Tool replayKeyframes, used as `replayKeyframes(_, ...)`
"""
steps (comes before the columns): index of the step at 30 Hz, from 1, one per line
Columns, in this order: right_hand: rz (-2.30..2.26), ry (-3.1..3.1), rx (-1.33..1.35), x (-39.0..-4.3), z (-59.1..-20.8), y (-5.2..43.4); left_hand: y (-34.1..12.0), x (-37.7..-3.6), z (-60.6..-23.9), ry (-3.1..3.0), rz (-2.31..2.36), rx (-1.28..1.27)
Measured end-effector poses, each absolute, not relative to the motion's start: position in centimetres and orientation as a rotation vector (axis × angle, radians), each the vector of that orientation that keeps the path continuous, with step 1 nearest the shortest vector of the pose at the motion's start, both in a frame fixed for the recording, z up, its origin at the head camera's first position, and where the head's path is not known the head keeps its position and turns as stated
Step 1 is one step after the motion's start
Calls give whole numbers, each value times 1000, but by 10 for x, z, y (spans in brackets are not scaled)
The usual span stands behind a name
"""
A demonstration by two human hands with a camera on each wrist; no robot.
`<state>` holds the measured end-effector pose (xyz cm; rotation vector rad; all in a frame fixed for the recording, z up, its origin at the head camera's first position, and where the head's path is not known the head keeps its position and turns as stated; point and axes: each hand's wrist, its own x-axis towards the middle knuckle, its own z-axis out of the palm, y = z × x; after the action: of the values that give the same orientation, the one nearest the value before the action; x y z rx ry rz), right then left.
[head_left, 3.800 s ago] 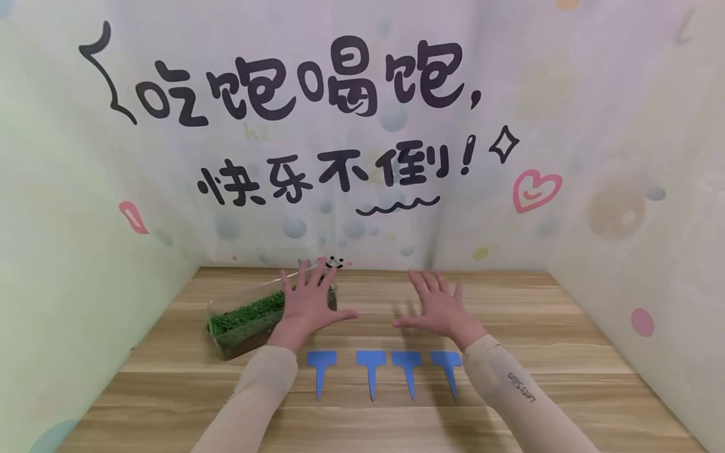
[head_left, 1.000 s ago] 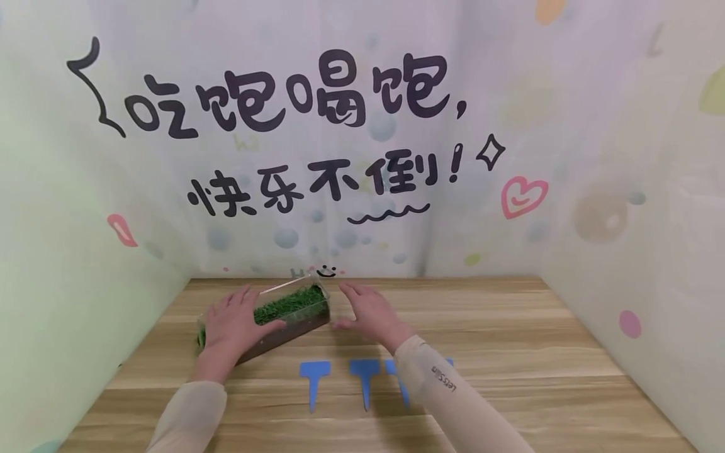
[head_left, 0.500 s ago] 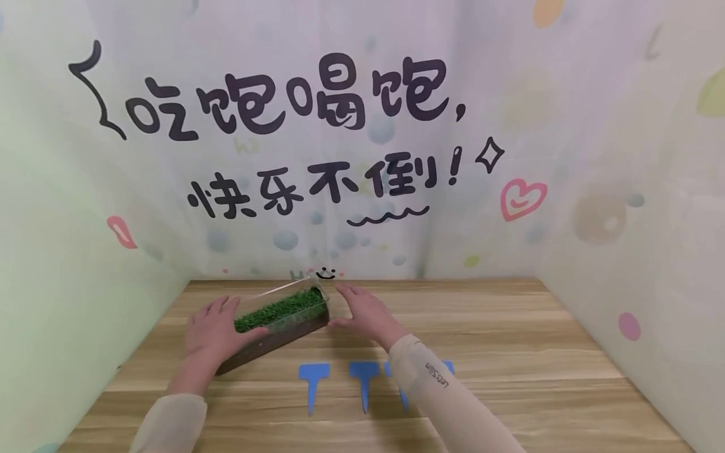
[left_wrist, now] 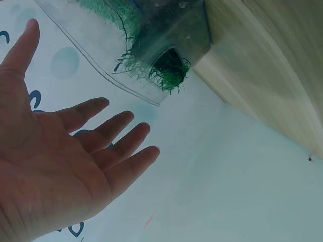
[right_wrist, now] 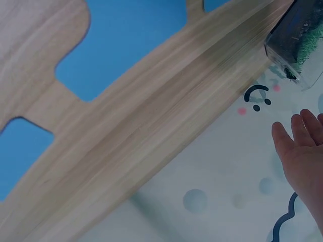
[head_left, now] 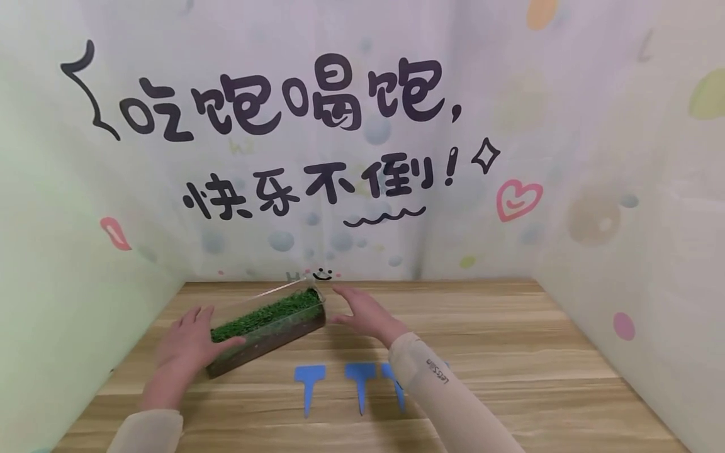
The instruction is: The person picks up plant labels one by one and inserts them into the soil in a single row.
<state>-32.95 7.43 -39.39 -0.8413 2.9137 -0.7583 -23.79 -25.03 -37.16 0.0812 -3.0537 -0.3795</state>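
A clear rectangular box (head_left: 266,343) stands slantwise on the table, with green artificial grass (head_left: 272,313) over a dark layer inside. My left hand (head_left: 184,343) is at its near left end, thumb stretched along the front side. In the left wrist view the left palm (left_wrist: 60,156) faces up with fingers spread, and green strands (left_wrist: 171,75) poke out at the box's end. My right hand (head_left: 365,314) is beside the far right end, fingers extended. The right wrist view shows a gap between those fingertips and the box corner.
Several blue T-shaped plant labels (head_left: 309,375) lie in a row on the wooden table (head_left: 498,371), in front of the box. My right sleeve (head_left: 436,384) covers part of the row. A printed cloth wall (head_left: 362,245) rises behind the table.
My left hand has slid left and nearer along the box to its near end, uncovering more grass. The right hand came left to the box's far end earlier and has since barely moved.
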Motion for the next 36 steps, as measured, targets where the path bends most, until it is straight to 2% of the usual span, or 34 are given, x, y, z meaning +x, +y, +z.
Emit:
replayKeyframes(17, -746, 2793, -915, -326, -400, 66, -263, -232, -371, -3184, -458, 309)
replayKeyframes(27, -788, 2747, -898, -327, -408, 64, -265, -236, -375, -3157, -478, 161)
replayKeyframes(36, -1201, 2599, -713, -326, -412, 74, -253, -240, -378, -3126, -539, 76)
